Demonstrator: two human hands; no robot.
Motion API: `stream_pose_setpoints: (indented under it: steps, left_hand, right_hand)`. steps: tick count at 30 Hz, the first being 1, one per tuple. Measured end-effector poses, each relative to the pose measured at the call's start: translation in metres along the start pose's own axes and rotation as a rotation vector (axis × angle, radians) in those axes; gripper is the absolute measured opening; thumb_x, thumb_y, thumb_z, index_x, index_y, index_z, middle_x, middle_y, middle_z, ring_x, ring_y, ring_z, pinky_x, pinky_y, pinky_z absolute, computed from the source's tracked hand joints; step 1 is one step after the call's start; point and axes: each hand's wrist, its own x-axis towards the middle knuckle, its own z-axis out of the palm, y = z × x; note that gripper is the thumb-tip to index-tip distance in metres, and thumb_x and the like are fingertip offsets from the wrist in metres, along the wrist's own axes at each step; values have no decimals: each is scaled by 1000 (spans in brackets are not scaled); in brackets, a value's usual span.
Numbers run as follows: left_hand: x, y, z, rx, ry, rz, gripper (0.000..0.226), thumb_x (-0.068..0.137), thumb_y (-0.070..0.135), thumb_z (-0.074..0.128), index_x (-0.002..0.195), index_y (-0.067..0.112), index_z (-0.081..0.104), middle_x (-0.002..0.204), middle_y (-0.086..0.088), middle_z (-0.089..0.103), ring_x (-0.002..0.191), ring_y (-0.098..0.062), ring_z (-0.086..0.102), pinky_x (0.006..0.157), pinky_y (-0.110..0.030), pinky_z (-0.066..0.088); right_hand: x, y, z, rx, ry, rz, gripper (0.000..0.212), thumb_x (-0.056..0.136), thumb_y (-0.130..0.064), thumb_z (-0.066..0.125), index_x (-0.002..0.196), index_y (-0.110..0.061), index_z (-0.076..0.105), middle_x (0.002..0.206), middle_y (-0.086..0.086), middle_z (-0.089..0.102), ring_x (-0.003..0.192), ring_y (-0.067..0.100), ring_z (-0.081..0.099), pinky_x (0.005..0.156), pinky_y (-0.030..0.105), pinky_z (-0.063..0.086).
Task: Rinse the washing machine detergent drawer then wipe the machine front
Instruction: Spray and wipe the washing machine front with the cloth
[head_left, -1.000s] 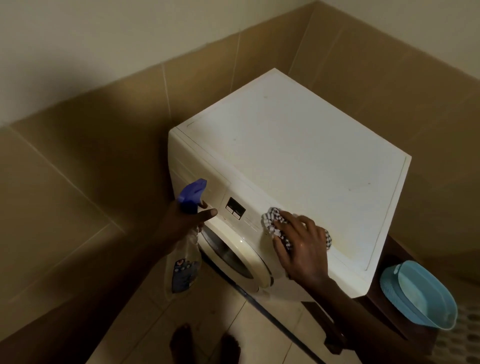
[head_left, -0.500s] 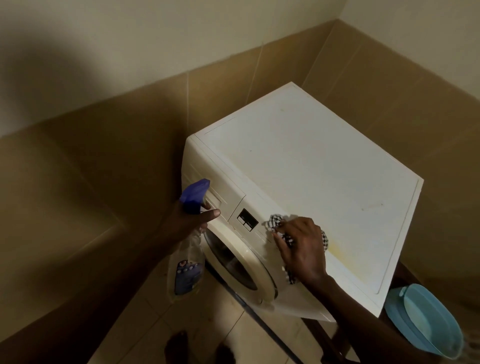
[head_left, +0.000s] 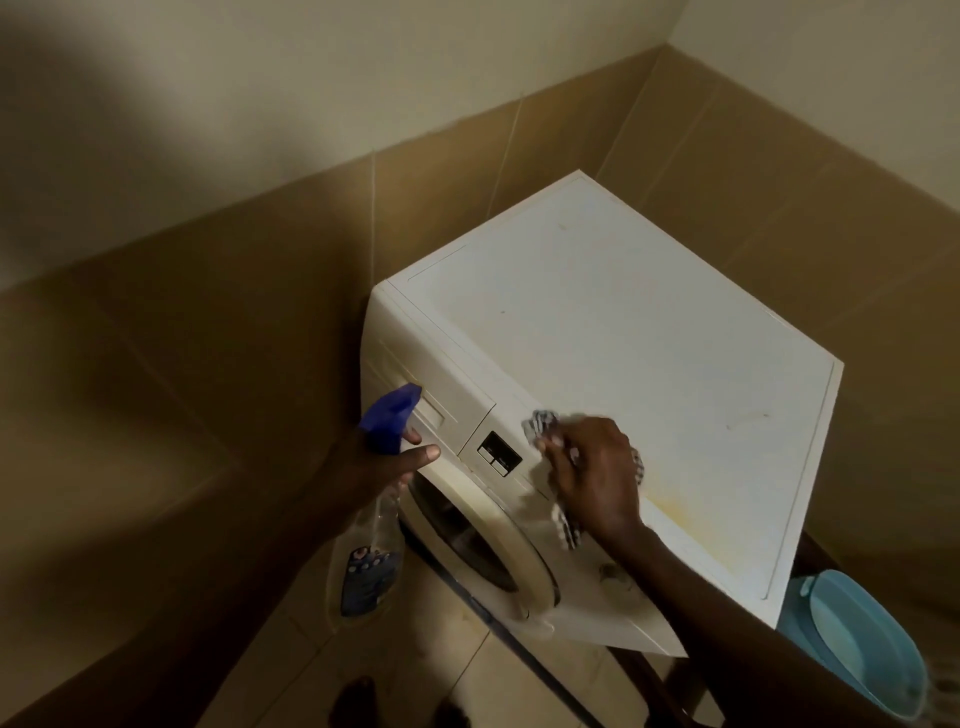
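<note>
Head view: a person's right hand (head_left: 597, 478) clutches a bunched cloth (head_left: 543, 423) against the washer (head_left: 623, 338) front, while the left hand (head_left: 379, 462) grips a spray bottle (head_left: 371, 551) beside the shut drawer (head_left: 431, 384). Firm, overlapping strokes, with little spray near the display (head_left: 498, 453), would likely serve best.

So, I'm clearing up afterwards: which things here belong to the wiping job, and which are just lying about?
In the job: washing machine, cloth in the right hand, spray bottle in the left hand.
Lying about: blue basin beside the machine, untouched.
</note>
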Motion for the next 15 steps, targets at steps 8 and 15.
stream_pose_setpoints:
  steps: [8,15]
  left_hand:
    - [10,5,6,42,4,4,36,81,22,78,109,9,60,74,-11,66,67,-19,65,64,-29,58]
    - [19,15,-1,11,15,27,35,82,18,77,110,5,59,71,-13,62,63,-20,61,57,-23,55]
  right_hand:
    - [26,-16,23,-57,-50,-61,15,92,-28,61,81,-19,67,78,0,64,79,21,55,72,38,44]
    - [55,-32,39,20,-47,-66,15,89,-25,65,76,-18,68,73,-2,65,76,19,57,72,38,45]
